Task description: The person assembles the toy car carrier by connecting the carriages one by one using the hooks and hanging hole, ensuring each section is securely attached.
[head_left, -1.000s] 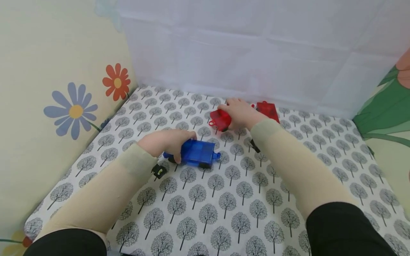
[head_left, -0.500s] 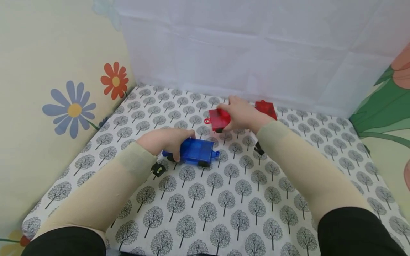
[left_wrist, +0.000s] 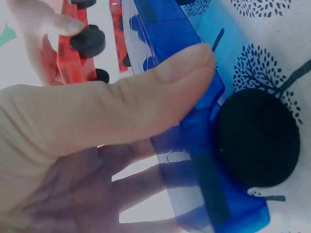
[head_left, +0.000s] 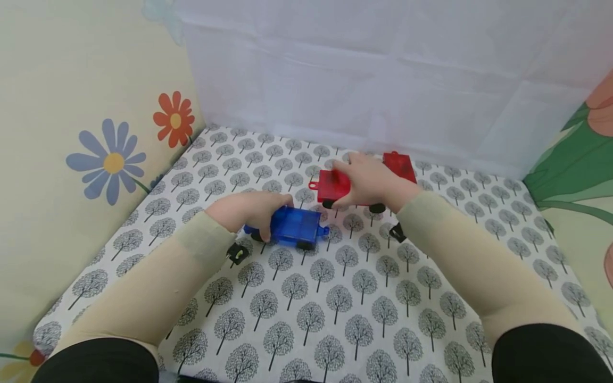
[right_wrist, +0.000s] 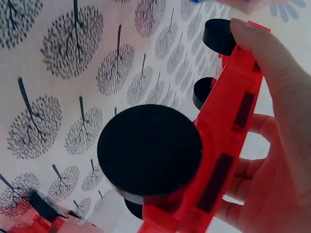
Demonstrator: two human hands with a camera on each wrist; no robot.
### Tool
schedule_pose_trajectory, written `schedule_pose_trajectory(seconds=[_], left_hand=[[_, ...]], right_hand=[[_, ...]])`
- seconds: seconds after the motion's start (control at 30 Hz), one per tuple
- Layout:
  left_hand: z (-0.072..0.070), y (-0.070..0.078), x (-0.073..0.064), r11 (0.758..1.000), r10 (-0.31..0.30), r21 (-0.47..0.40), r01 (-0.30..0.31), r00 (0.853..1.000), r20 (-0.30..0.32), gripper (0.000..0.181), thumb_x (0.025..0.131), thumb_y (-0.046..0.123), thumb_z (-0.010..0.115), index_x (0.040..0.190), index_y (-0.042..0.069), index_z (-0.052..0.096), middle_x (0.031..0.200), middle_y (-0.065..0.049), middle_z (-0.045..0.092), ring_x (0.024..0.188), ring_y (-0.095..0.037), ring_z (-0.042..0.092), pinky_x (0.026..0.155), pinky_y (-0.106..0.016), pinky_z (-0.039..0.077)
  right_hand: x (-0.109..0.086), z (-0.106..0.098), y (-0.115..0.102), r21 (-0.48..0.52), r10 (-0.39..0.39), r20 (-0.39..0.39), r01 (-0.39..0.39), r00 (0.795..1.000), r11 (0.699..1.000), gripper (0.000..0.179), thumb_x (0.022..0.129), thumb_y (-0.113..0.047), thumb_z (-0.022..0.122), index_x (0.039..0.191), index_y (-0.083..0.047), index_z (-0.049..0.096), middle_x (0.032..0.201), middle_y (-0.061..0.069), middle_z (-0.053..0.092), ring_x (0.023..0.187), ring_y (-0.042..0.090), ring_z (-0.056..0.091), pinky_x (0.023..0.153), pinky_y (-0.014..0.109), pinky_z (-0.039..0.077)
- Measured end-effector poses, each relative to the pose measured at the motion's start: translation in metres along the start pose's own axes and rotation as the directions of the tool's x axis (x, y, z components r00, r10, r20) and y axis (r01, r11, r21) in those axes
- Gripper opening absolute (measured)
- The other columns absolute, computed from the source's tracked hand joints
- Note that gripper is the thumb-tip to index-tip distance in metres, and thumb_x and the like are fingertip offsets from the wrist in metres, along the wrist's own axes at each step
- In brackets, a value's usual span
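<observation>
My left hand (head_left: 251, 210) grips the left end of a translucent blue toy car base (head_left: 299, 226), which has black wheels and a small hitch at its end. In the left wrist view the thumb (left_wrist: 160, 92) presses along its side, close to a black wheel (left_wrist: 260, 138). Farther back, my right hand (head_left: 366, 178) holds a translucent red toy car base (head_left: 330, 186) between thumb and fingers. Its ring hitch (head_left: 313, 185) points left, toward the far side of the blue one. In the right wrist view the red base (right_wrist: 223, 126) is tilted, wheels facing the camera.
A second red toy car base (head_left: 399, 166) stands behind my right wrist, near the white backdrop (head_left: 335, 69). Under everything lies a tree-print cloth (head_left: 306, 314). Walls with painted flowers (head_left: 113, 164) border the left side, and large green leaves (head_left: 574, 159) show at the right.
The red car base in my right hand has turned so its hitch points more squarely left, then come slightly nearer and to the right. My left hand and the blue car base stay put.
</observation>
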State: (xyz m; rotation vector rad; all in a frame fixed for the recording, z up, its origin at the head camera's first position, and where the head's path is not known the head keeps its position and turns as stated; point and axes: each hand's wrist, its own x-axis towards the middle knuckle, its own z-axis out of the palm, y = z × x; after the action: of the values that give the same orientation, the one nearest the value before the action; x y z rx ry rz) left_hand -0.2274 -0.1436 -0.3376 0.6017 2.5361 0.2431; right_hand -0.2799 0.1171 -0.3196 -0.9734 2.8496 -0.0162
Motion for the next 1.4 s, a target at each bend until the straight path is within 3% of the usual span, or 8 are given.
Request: schedule_pose_trajectory(seconds=[0.1,0.23,0.47,0.57,0.7,0.8,1.03,1.4], left_hand=[[0.001,0.001,0.000,1.000,-0.003,0.001,0.003,1.000,-0.002,0.082,0.064,0.008,0.092,0.133,0.021,0.051,0.128,-0.010,0.057,0.116,-0.032,0.054,0.098,-0.056,0.044],[0.001,0.003,0.000,1.000,-0.006,-0.002,0.006,1.000,-0.001,0.083,0.064,0.008,0.092,0.134,0.021,0.051,0.128,-0.010,0.057,0.116,-0.032,0.054,0.098,-0.056,0.044],[-0.001,0.004,0.001,1.000,-0.020,-0.011,0.020,1.000,-0.003,0.084,0.064,0.007,0.091,0.135,0.021,0.050,0.130,-0.010,0.057,0.118,-0.034,0.053,0.099,-0.057,0.043],[0.001,0.003,0.002,1.000,-0.015,-0.019,0.015,1.000,-0.006,0.083,0.064,0.007,0.091,0.135,0.020,0.051,0.129,-0.010,0.057,0.118,-0.034,0.053,0.098,-0.056,0.044],[0.002,0.003,0.002,0.999,-0.012,-0.038,0.012,1.000,0.000,0.082,0.064,0.006,0.091,0.134,0.019,0.051,0.127,-0.010,0.057,0.115,-0.033,0.054,0.096,-0.055,0.046],[0.002,0.003,0.001,0.999,-0.015,-0.046,0.015,1.000,0.003,0.081,0.064,0.006,0.091,0.134,0.019,0.051,0.126,-0.010,0.058,0.115,-0.033,0.054,0.095,-0.055,0.046],[0.000,0.006,0.000,0.999,-0.033,-0.028,0.033,0.999,0.002,0.081,0.065,0.007,0.091,0.135,0.021,0.050,0.129,-0.011,0.057,0.116,-0.034,0.054,0.096,-0.055,0.046],[0.001,0.004,0.000,0.999,-0.029,-0.028,0.029,1.000,-0.001,0.081,0.066,0.008,0.091,0.135,0.020,0.050,0.132,-0.011,0.056,0.119,-0.034,0.053,0.098,-0.055,0.045]], right_hand=[[-0.008,0.002,-0.003,0.008,-0.015,0.011,0.014,1.000,1.000,0.102,0.073,-0.070,0.072,0.153,-0.018,0.037,0.137,0.018,0.046,0.119,0.030,0.047,0.095,0.049,0.048],[-0.015,0.007,-0.005,0.016,-0.030,0.015,0.030,0.999,0.999,0.098,0.072,-0.070,0.073,0.147,-0.015,0.044,0.126,0.013,0.051,0.110,0.025,0.049,0.091,0.045,0.049],[-0.021,0.015,-0.005,0.004,-0.053,-0.022,0.053,0.998,0.999,0.083,0.072,-0.071,0.072,0.132,-0.017,0.052,0.103,0.003,0.051,0.094,0.019,0.047,0.074,0.036,0.047],[-0.026,0.018,-0.005,0.002,-0.038,-0.023,0.038,0.999,0.999,0.088,0.072,-0.071,0.071,0.138,-0.017,0.049,0.107,0.004,0.052,0.095,0.020,0.048,0.074,0.037,0.049],[-0.033,0.022,-0.003,0.002,-0.024,-0.005,0.024,1.000,1.000,0.100,0.072,-0.074,0.069,0.149,-0.015,0.042,0.122,0.010,0.054,0.104,0.023,0.052,0.086,0.045,0.051],[-0.036,0.025,-0.003,-0.002,-0.035,-0.003,0.035,0.999,0.999,0.102,0.072,-0.076,0.068,0.149,-0.014,0.043,0.127,0.012,0.054,0.109,0.026,0.054,0.091,0.048,0.050],[-0.041,0.030,0.000,0.009,-0.060,0.003,0.060,0.998,0.998,0.094,0.071,-0.075,0.069,0.137,-0.011,0.050,0.108,0.007,0.057,0.095,0.023,0.055,0.079,0.042,0.052],[-0.050,0.036,0.001,0.053,-0.065,-0.029,0.066,0.997,0.996,0.081,0.070,-0.072,0.073,0.124,-0.016,0.054,0.099,0.002,0.052,0.085,0.019,0.051,0.067,0.035,0.049]])
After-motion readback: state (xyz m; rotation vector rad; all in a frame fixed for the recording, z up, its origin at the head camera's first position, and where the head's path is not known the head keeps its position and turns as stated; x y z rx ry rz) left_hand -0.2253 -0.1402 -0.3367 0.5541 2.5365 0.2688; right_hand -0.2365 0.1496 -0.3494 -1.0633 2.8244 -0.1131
